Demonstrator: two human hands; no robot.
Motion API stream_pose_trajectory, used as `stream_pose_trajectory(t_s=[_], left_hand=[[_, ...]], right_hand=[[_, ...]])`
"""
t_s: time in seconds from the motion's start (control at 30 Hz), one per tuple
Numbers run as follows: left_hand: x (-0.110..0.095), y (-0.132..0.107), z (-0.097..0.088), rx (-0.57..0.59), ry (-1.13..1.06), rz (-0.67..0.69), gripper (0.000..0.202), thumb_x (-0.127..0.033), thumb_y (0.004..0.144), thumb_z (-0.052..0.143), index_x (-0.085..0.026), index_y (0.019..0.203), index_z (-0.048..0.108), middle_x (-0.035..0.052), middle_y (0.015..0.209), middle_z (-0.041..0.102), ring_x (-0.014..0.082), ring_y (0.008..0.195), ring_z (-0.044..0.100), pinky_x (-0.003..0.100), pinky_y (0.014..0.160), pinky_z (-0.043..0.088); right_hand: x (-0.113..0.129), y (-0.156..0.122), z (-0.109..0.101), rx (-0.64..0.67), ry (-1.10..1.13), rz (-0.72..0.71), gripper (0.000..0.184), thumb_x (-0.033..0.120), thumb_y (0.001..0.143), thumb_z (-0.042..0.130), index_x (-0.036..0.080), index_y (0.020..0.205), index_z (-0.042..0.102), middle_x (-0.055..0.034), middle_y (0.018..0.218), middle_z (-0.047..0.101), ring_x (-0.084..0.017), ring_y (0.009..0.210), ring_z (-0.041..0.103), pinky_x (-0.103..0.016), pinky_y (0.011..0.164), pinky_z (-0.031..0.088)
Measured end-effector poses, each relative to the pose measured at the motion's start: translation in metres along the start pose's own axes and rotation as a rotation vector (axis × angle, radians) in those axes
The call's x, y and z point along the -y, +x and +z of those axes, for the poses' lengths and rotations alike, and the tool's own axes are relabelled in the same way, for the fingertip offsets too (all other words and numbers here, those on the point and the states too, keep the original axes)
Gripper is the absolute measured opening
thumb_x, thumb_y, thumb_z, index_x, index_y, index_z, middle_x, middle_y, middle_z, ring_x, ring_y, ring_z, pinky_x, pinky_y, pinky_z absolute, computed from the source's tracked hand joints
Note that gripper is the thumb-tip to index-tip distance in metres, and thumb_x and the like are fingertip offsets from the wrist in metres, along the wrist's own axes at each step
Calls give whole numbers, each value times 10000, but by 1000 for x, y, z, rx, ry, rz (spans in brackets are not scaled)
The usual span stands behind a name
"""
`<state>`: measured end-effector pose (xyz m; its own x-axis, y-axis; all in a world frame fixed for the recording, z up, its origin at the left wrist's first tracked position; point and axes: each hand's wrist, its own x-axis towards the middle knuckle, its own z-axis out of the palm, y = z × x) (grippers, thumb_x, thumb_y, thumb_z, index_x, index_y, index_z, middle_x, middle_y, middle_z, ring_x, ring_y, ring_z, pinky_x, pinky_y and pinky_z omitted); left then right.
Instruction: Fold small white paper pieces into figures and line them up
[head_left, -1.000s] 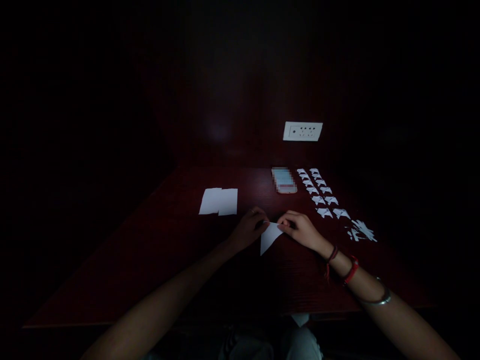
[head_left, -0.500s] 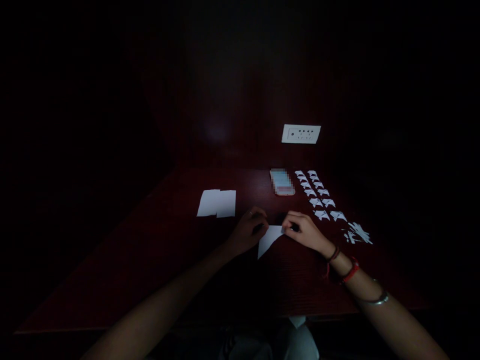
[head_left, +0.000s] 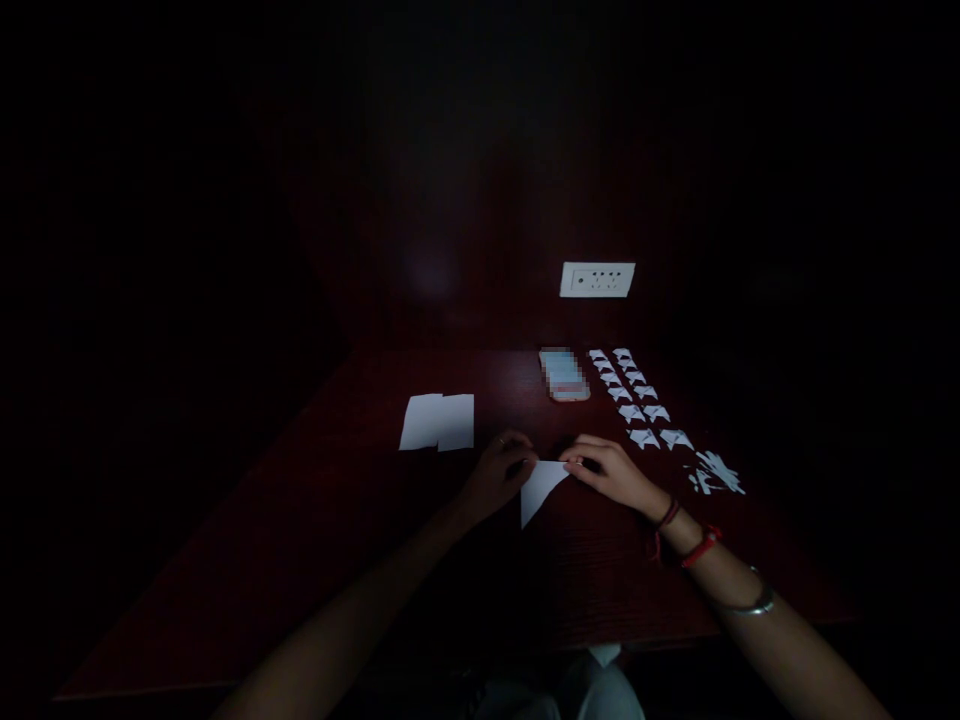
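Note:
Between my hands is a white sheet of paper (head_left: 540,486), roughly triangular, its straight top edge running from one hand to the other and one point reaching down towards me. My left hand (head_left: 501,472) is closed on the paper's upper left corner, fingers curled. At the upper right corner, my right hand (head_left: 606,468) pinches the paper between thumb and fingers. The fingertips partly cover both corners. Left of my hands lie white paper sheets (head_left: 438,422), side by side and slightly overlapping.
Two rows of small folded paper pieces (head_left: 632,412) run along the table's right side. Nearer to me is a pile of thin paper strips (head_left: 718,472). A phone (head_left: 564,374) with a blurred screen lies at the back. A white socket panel (head_left: 598,280) is on the wall.
The whole scene sits slightly lower as the camera has tilted. Both hands keep hold of the triangular paper; the right hand's fingers look a little straighter.

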<state>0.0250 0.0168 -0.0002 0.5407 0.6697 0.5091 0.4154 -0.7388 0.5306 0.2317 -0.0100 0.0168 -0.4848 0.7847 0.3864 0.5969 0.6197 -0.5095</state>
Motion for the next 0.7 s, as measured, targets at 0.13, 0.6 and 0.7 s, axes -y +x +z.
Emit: stream_pose_trajectory(t_s=[0.13, 0.6, 0.7], left_hand=[[2, -1, -1, 12, 68, 28, 140, -178, 774, 442, -182, 782, 582, 36, 962, 474, 150, 929, 454, 304, 811, 398], [-11, -9, -16, 52, 62, 19, 409, -290, 792, 464, -231, 1185, 364, 56, 1165, 417, 180, 1078, 380, 348, 885, 344], [-16, -10, -14, 129, 231, 173, 367, -288, 788, 474, -223, 1144, 414, 48, 1117, 473, 185, 1072, 384, 359, 900, 310]], right_hand=[[1, -1, 0, -29, -101, 3, 243, 271, 837, 358, 165, 801, 574, -37, 759, 547, -129, 729, 496, -278, 700, 386], [-4, -16, 8, -367, -228, -124, 171, 116, 783, 386, 214, 840, 513, -73, 910, 502, -186, 895, 451, -374, 764, 408], [-1, -14, 6, -268, -207, -127, 200, 102, 787, 362, 216, 839, 517, -75, 972, 497, -192, 952, 434, -391, 794, 398]])
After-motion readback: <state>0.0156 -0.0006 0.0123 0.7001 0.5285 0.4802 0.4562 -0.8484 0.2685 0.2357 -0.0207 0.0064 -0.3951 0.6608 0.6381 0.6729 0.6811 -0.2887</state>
